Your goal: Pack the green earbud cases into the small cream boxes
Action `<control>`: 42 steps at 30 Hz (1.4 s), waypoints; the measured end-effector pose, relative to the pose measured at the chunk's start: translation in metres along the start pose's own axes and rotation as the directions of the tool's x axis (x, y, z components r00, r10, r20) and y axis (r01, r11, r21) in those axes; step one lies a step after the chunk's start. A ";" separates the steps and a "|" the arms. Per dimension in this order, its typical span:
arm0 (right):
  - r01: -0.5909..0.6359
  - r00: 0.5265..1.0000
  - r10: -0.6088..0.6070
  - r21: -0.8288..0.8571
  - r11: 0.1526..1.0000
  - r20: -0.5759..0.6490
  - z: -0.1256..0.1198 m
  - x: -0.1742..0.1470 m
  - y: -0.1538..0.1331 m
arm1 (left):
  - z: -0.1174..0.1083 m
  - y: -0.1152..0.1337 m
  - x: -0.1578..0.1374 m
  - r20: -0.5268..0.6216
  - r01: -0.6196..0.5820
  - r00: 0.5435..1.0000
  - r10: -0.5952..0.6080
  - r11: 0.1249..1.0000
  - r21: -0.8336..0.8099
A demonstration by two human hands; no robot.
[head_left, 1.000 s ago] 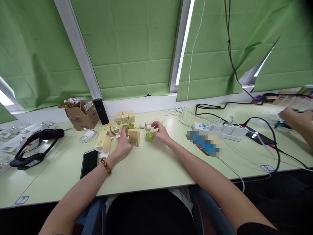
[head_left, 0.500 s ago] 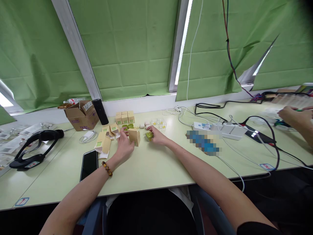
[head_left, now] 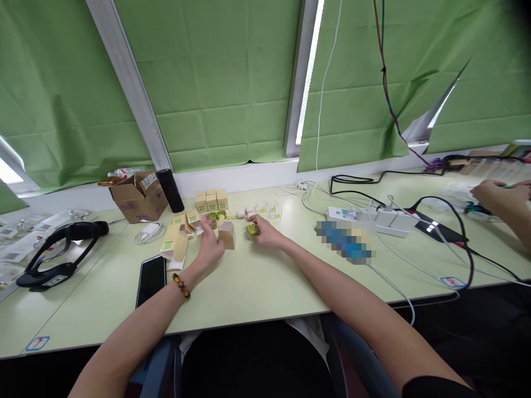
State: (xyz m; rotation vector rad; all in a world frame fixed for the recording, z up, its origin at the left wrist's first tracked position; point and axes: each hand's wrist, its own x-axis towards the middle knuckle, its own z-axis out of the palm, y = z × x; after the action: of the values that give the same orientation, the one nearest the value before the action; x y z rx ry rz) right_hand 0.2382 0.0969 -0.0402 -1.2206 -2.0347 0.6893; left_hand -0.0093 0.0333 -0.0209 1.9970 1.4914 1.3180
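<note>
My left hand, a beaded bracelet on its wrist, grips a small tan cardboard box by its left side, just above the table. In my right hand is a small green object with a clear lower part, pinched in the fingertips a little right of the box. The fingers hide part of it. Several flattened or open tan cartons with green windows lie to the left of my left hand. Behind the hands are green pieces, small pale pink pieces and a clear tray with yellow bits.
Closed tan boxes stand in a row at the back. A phone, a black headset, a black cylinder and a brown carton are on the left. Power strips with cables lie right; another person's hand is farther right.
The small cardboard box has turned and tilted in my left hand, showing a different side. My right hand stays in nearly the same place with the green object.
</note>
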 end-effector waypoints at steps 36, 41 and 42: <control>-0.046 0.997 0.042 -0.075 0.996 -0.063 -0.009 -0.008 -0.018 | -0.006 0.009 0.002 -0.055 -0.127 0.990 0.128 0.992 0.019; -0.028 0.991 0.053 0.193 0.981 -0.125 -0.011 -0.002 -0.016 | -0.003 -0.001 0.004 -0.076 -0.074 0.995 0.072 0.997 -0.025; -0.020 0.990 0.063 0.318 0.948 -0.126 -0.013 -0.001 -0.018 | -0.003 -0.002 0.004 -0.076 -0.068 0.995 0.065 0.997 -0.035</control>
State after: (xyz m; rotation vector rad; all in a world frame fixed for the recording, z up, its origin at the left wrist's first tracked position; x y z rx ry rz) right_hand 0.2385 0.0898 -0.0199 -1.0918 -1.7130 0.8897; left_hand -0.0123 0.0370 -0.0189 2.0099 1.4328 1.4524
